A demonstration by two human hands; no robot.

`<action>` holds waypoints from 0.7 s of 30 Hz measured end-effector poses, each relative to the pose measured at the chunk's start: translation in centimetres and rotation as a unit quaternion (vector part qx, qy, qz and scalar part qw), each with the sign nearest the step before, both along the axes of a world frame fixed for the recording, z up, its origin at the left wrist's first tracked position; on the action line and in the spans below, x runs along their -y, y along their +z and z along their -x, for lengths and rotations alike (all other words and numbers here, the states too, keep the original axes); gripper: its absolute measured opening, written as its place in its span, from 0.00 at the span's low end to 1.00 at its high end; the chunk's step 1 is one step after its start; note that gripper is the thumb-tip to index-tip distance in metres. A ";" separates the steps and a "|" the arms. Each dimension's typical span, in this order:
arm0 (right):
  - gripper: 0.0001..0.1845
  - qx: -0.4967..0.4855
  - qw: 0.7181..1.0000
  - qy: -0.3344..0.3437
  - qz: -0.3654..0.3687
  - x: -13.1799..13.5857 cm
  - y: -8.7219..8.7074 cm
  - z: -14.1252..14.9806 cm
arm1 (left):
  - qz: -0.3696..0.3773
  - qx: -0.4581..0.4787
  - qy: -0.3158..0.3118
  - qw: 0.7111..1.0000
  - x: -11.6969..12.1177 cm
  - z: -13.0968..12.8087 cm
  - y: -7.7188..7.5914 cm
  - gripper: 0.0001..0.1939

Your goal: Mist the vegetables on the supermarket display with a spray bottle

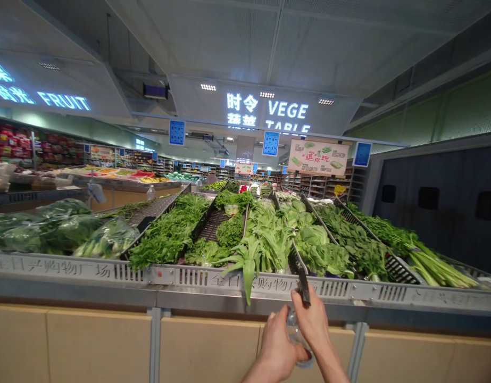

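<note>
In front of the vegetable stand, low in the head view, both my hands are on a clear spray bottle (293,325) with a black spray head (304,287). My left hand (277,340) is wrapped around the bottle's body from the left. My right hand (314,318) is closed around the top, by the black head. Parts of the bottle are hidden behind my fingers. Just beyond, long-leaf lettuce (265,239) fills a bin, and one bunch droops over the metal front edge (225,279).
Black dividers separate curly lettuce (229,234), leafy greens (169,229), round-leaf greens (349,234) and celery-like stalks (440,266). Bagged greens (61,231) lie at left. Wooden panels (209,346) front the stand. A hanging sign (319,158) and lit lettering are overhead.
</note>
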State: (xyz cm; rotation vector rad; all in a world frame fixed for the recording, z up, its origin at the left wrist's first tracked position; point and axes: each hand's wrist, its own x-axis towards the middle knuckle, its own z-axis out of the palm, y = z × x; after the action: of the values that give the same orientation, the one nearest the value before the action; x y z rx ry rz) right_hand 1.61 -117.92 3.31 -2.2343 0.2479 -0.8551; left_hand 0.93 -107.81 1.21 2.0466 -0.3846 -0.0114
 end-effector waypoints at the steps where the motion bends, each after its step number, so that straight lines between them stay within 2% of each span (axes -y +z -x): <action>1: 0.15 -0.001 1.000 -0.002 -0.001 0.0 0.0 0.0 | -0.003 0.002 -0.001 1.000 0.0 0.0 -0.1 0.36; 6: 0.14 0.002 1.000 0.000 -0.013 -0.2 0.1 0.1 | -0.011 -0.002 0.002 1.000 -0.2 0.0 0.0 0.37; 15: 0.18 0.047 0.997 0.057 -0.007 -1.5 0.4 0.0 | 0.002 0.018 0.010 1.000 -1.5 0.7 1.3 0.37; 21: 0.18 0.056 0.995 0.085 -0.013 -3.2 0.0 0.1 | 0.016 0.000 0.027 1.000 -2.9 1.1 1.0 0.40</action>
State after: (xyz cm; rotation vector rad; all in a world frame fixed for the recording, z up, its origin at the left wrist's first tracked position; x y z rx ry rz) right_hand 1.51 -114.72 3.32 -2.1392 0.0148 -0.8764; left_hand -0.14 -104.95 2.25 2.0249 -0.3290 0.0279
